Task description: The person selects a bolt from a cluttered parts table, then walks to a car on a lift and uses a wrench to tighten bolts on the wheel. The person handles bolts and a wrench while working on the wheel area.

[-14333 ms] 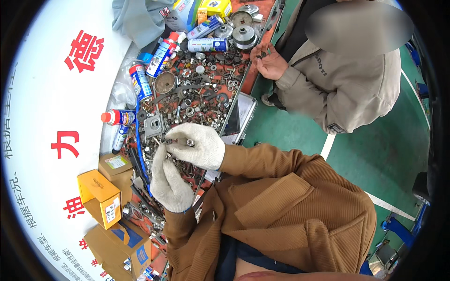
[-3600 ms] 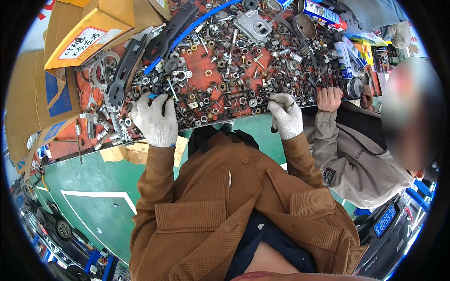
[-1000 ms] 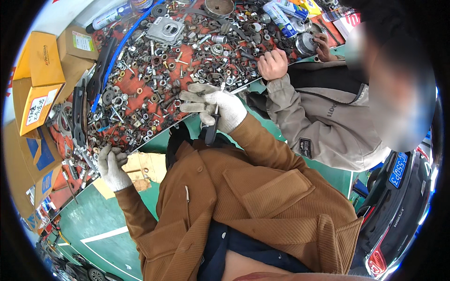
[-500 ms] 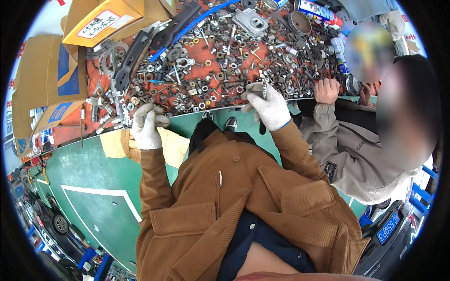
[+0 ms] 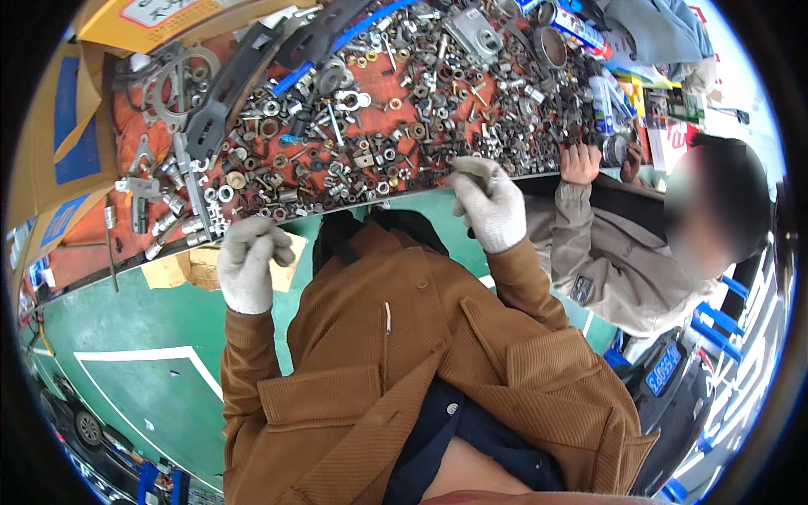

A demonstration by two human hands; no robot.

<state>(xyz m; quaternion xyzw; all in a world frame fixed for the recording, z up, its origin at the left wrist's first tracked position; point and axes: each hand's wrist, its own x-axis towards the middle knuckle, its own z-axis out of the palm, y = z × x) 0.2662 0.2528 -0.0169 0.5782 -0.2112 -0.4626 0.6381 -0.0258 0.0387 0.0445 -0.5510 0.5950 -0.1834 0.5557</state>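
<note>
My left hand (image 5: 248,265), in a white knit glove, is just off the front edge of the workbench (image 5: 370,200). Its fingers curl in toward the thumb; whatever lies between them is hidden. My right hand (image 5: 495,210), gloved the same way, is at the bench edge near the mixed nuts and bolts (image 5: 412,156). Its fingertips are drawn together with the thumb, and I cannot make out a thing in them. Loose nuts, bolts, washers and small metal fittings cover the red bench top ahead of both hands.
A co-worker's hand (image 5: 581,163) rests on the bench edge to the right. Cardboard boxes (image 5: 80,126) stand at the left. Long black brackets (image 5: 220,105), a metal housing (image 5: 474,35), a round metal cup (image 5: 550,47) and spray cans (image 5: 603,105) lie among the hardware.
The view has shifted. The small metal piece that stood up from my right fingers no longer shows. My left hand has drawn slightly back from the bench edge.
</note>
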